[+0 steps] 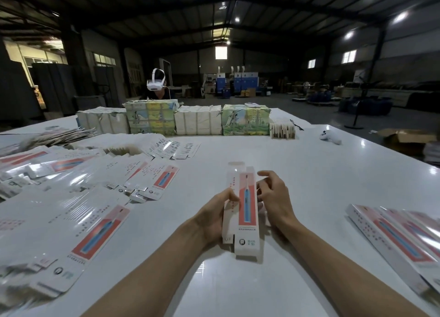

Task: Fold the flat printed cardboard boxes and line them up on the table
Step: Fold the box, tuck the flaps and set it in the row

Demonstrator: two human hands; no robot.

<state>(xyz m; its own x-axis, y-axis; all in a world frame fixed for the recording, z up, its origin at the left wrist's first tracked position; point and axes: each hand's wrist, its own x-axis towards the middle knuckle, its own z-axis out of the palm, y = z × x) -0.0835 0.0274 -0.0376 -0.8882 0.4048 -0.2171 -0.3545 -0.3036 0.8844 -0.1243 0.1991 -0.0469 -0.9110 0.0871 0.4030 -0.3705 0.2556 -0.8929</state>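
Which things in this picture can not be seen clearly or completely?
Head view:
- Small print on the box: too small and blurred.
- Row of folded boxes: cut off by the right edge.
- Flat boxes at the left edge: blurred.
- Right hand beside the box: too blurred to tell whether it grips.
- Person opposite: body hidden behind stacked bundles.
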